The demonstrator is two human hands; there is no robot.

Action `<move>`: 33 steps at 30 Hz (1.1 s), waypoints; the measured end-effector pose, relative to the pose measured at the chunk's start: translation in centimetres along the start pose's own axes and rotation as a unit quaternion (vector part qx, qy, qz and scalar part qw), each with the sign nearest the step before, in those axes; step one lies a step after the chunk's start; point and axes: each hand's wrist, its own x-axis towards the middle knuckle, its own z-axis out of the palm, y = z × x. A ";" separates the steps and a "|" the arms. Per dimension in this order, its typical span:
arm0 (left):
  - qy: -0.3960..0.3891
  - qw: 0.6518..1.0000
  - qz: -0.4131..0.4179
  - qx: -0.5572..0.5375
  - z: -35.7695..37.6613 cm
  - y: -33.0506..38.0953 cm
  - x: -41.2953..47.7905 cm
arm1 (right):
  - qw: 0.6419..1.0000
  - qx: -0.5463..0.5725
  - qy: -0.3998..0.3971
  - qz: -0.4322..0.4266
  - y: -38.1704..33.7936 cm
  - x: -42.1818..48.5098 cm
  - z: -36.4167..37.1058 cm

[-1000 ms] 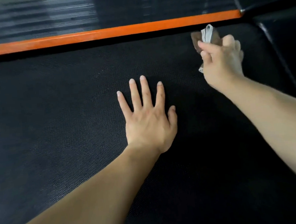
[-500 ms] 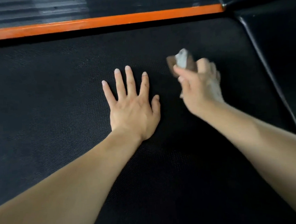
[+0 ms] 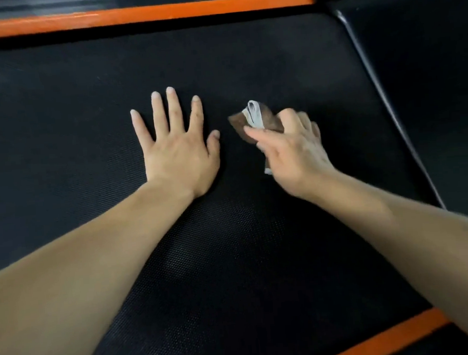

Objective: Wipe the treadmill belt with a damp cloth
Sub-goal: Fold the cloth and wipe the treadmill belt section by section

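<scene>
Near edge: orange strip (image 3: 388,335) at lower right, cut off by frame and by right forearm. Both forearms bare, entering from bottom corners, slightly blurred.

Belt (image 3: 234,274): black, matte, fine woven dot texture, clearest near the forearms, fading to plain dark farther out.

Left hand (image 3: 178,156): flat, palm down on belt, fingers (image 3: 174,109) spread apart and straight, holding nothing.

Right hand (image 3: 294,151): just beside left hand, not touching it. Fingers curled and clamped on cloth (image 3: 253,120). Cloth bunched, brown with a pale grey-white fold, protruding beyond thumb and knuckles toward the far side; small pale corner visible below the thumb side. Rest of cloth hidden inside fist. Contact between cloth and belt not clearly discernible; dampness not discernible.

Right side: thin glossy grey edge (image 3: 389,111) running diagonally, dark surface beyond it indistinct.

Far side: dark gap, then long orange rail (image 3: 133,15); area beyond it dark, blurred, cut off.
</scene>
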 end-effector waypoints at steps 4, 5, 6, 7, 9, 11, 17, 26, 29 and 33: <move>0.003 1.000 0.006 -0.030 0.4 1.6 -5.4 | 0.982 -0.003 0.050 0.182 3.5 1.9 -1.0; 0.002 0.999 0.012 -0.034 0.7 2.0 -7.1 | 0.973 0.003 0.058 0.223 3.1 1.8 -0.9; 0.002 0.999 0.019 -0.037 1.0 2.2 -8.5 | 0.972 -0.003 0.058 0.229 2.2 1.4 -0.8; 0.005 0.999 0.026 -0.039 1.3 2.4 -9.7 | 0.978 -0.011 0.054 0.202 1.1 0.5 -0.5; 0.015 0.999 0.036 -0.029 1.9 2.4 -11.0 | 0.995 -0.009 0.049 0.089 -1.1 -2.5 0.2; 0.022 0.999 0.045 -0.012 2.2 2.1 -11.3 | 1.000 0.003 0.020 -0.005 -1.9 -5.2 0.2; 0.025 0.999 0.043 -0.001 2.2 2.2 -11.2 | 0.986 -0.014 0.056 0.154 3.0 -2.9 -0.5; 0.027 0.999 0.036 -0.007 2.2 2.2 -11.2 | 1.000 -0.014 -0.007 0.009 -0.7 -11.3 -0.9; 0.029 0.999 0.037 -0.007 2.2 2.2 -11.2 | 0.987 -0.026 0.033 0.157 2.1 -10.4 -1.4; 0.030 0.999 0.035 -0.007 2.2 2.3 -11.3 | 0.991 -0.008 0.015 0.129 -1.8 -13.9 -1.4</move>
